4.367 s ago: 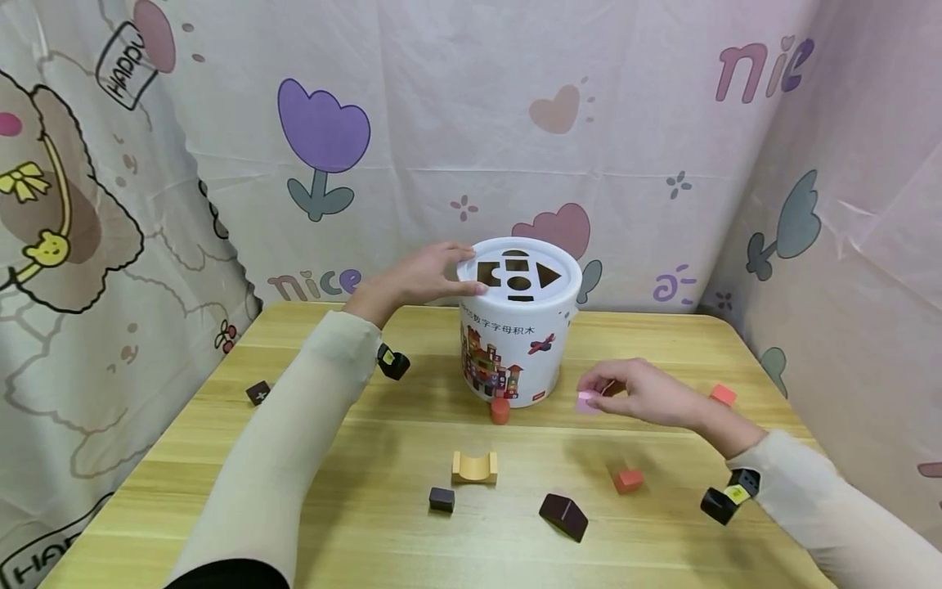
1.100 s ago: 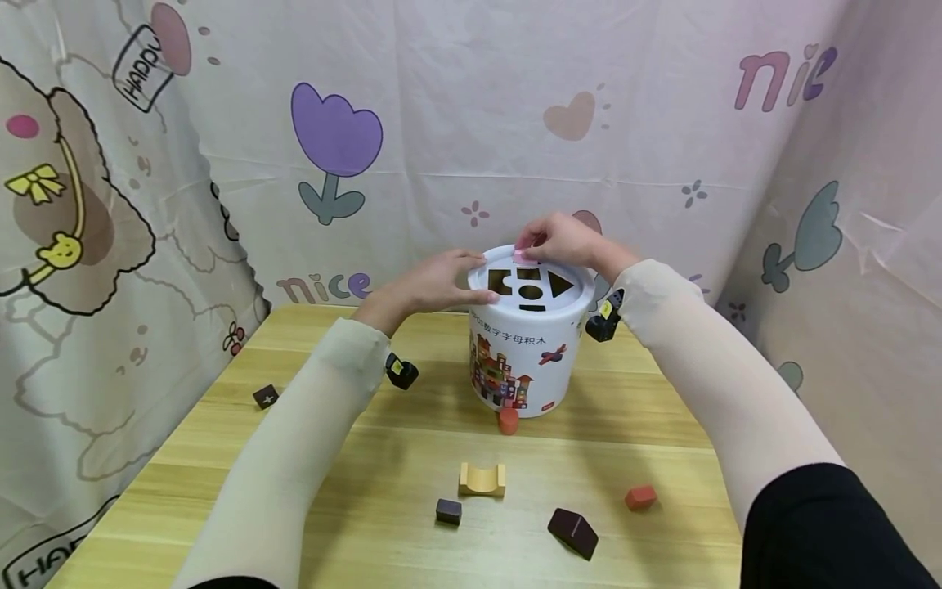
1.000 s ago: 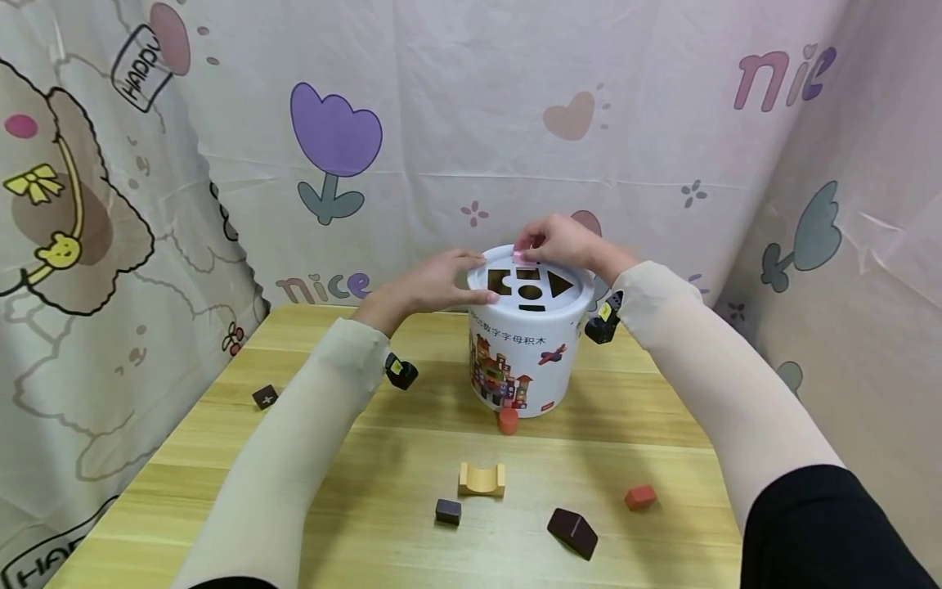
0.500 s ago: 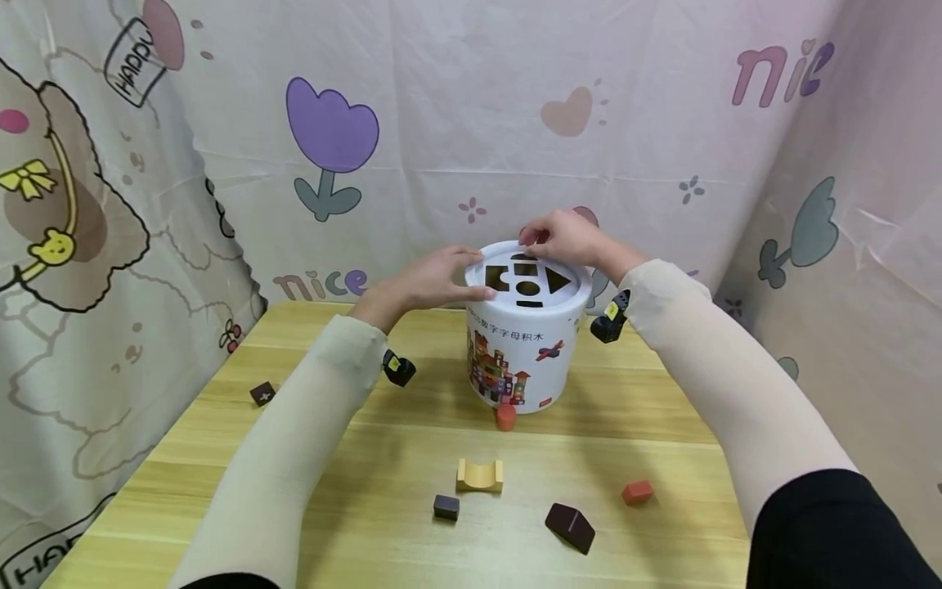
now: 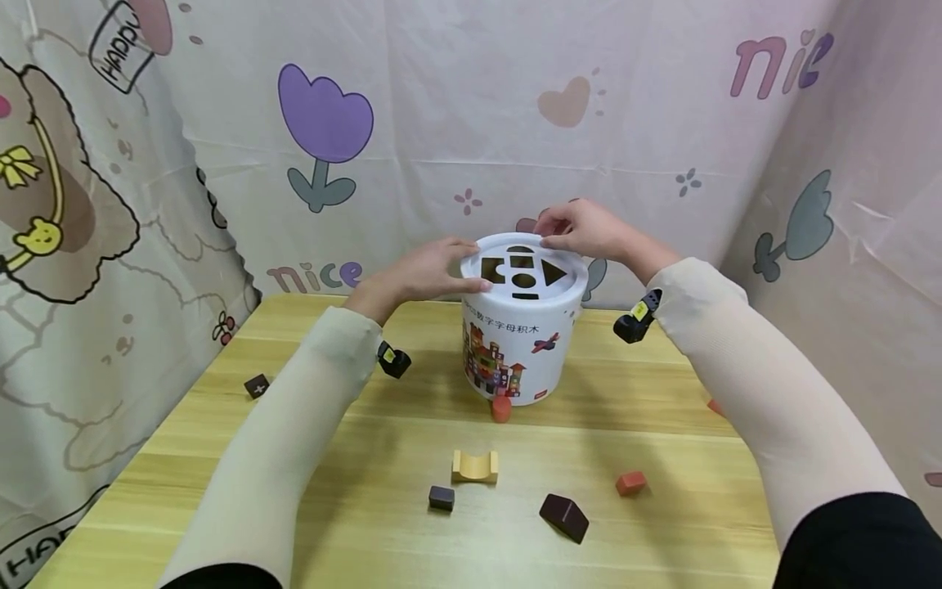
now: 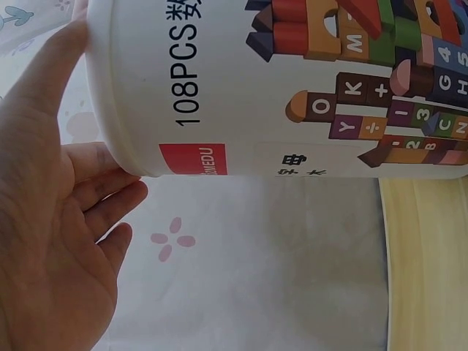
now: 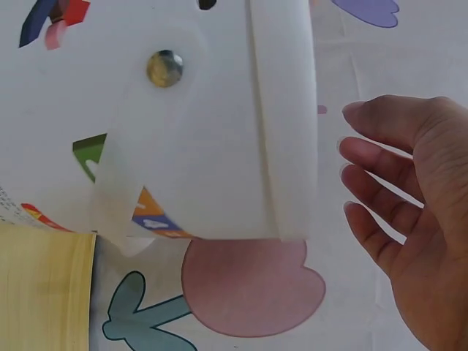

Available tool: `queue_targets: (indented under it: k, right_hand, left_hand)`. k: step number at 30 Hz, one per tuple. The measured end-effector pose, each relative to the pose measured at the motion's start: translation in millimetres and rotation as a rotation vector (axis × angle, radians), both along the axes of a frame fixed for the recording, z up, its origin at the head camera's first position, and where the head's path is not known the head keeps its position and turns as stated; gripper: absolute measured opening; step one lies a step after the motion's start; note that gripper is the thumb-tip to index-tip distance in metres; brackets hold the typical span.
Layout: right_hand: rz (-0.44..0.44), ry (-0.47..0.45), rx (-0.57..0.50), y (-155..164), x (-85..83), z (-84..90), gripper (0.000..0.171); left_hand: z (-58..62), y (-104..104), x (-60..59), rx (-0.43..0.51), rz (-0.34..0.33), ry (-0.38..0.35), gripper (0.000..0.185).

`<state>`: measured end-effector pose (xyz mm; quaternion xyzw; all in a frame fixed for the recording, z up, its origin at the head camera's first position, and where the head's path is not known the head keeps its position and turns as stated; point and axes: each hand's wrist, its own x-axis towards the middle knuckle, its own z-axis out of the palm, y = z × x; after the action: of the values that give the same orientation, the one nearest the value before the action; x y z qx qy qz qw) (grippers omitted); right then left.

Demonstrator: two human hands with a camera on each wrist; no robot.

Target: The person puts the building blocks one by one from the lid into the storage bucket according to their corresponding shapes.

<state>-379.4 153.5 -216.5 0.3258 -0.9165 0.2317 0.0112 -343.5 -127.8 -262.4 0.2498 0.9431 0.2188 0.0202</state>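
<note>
A white block bucket (image 5: 515, 343) stands upright at the back of the table. Its white lid (image 5: 482, 291) has several shaped holes, among them a triangle, a circle and rectangles. My left hand (image 5: 419, 278) holds the bucket's rim at the left, thumb on the lid's edge; in the left wrist view the fingers of that hand (image 6: 58, 183) bend at the rim. My right hand (image 5: 589, 229) is over the lid's back right with nothing in it. Seen from the right wrist, its relaxed fingers (image 7: 384, 164) are apart from the rim.
A red cylinder (image 5: 501, 409) stands at the bucket's foot. Nearer lie a yellow arch block (image 5: 474, 468), a small dark block (image 5: 441, 498), a large dark block (image 5: 564, 516) and a red block (image 5: 631, 483). A dark cube (image 5: 257, 386) with a plus lies far left.
My right hand brought a pink block from the table to the lid's rear hole; the block is now out of sight. That hand has since drawn up and right. The left hand kept hold.
</note>
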Motion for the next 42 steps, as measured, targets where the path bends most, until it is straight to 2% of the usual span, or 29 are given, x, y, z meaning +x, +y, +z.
queue_targets:
  k: [12, 18, 26, 34, 42]
  right_hand:
    - [-0.015, -0.051, -0.057, 27.8, 19.5, -2.1, 0.029]
    - [-0.009, -0.022, -0.08, 46.7, 29.3, -5.5, 0.03]
    - [-0.02, -0.025, -0.118, 71.2, 45.5, -17.0, 0.029]
    - [-0.035, 0.01, -0.14, 96.1, 60.5, -31.5, 0.036]
    - [-0.092, 0.027, -0.123, 124.8, 79.9, -51.1, 0.04]
  left_hand:
    - [1.3, 0.1, -0.9, -0.02, -0.004, 0.013, 0.094]
    - [3.0, -0.5, -1.8, -0.043, -0.011, 0.024, 0.094]
    - [2.0, 0.8, -0.4, -0.048, -0.009, 0.031, 0.095]
    - [2.0, 1.5, -0.7, -0.049, -0.01, 0.034, 0.095]
    - [2.1, 1.0, 0.0, -0.057, 0.002, 0.028, 0.095]
